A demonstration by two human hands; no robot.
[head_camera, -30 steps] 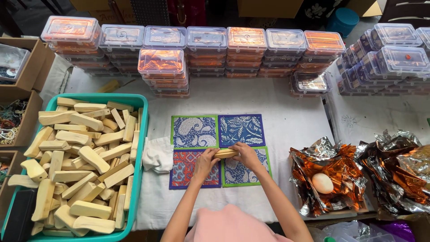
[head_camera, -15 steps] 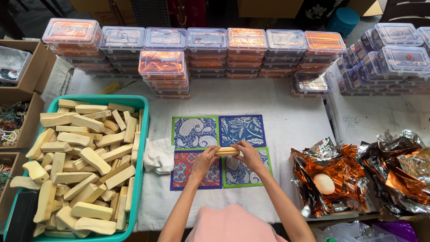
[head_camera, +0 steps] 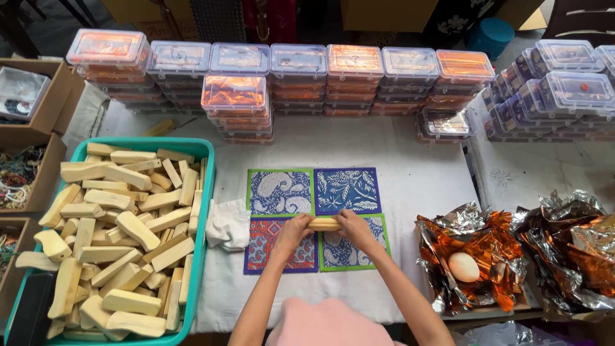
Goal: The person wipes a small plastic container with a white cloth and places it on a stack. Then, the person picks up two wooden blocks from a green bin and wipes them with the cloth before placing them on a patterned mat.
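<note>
We grip pale oblong wooden block (head_camera: 325, 223) endwise, left hand (head_camera: 296, 229) and right hand (head_camera: 351, 228) closed, above patterned cloth squares (head_camera: 280, 192); teal tub (head_camera: 198, 148) at nine o'clock.

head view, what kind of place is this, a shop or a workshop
Probably a small craft packing workshop, not a shop floor. A teal crate holds many cut wooden pieces, lidded clear plastic boxes stand stacked in rows along the cloth-covered table, and both hands hold one wooden piece over patterned mats.

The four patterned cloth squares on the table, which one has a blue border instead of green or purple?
The far right square: dark blue with white leaf patterns and a blue edge. Its neighbours have green or purple edges.
</note>
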